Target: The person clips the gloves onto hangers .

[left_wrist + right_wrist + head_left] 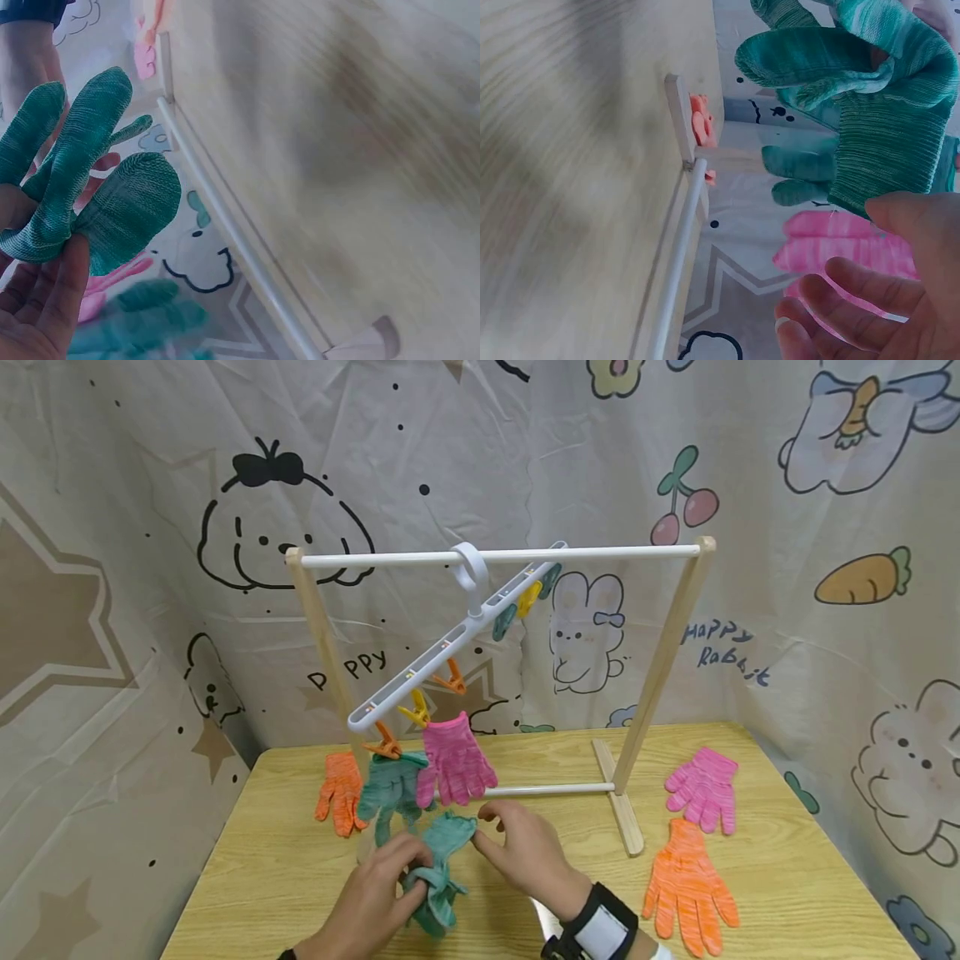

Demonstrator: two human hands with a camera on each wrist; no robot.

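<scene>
My left hand [378,889] pinches a green knit glove [448,837] above the table, its fingers folded over in the left wrist view. At the glove's cuff [889,150], my right hand [532,856] has its thumb at the edge, while its other fingers [855,281] are loosely bent and apart from the thumb. Just beyond, another green glove [393,785] hangs from an orange clip [385,742]. Beside it a pink glove [453,760] hangs below a yellow clip [417,708]. Both clips are on a white hanger [427,664].
The hanger hooks over the white top bar [600,554] of a wooden-legged rack [660,668]. An orange glove [341,793] lies at the left. At the right lie a pink glove [703,787] and an orange glove [687,885] on the table [247,868].
</scene>
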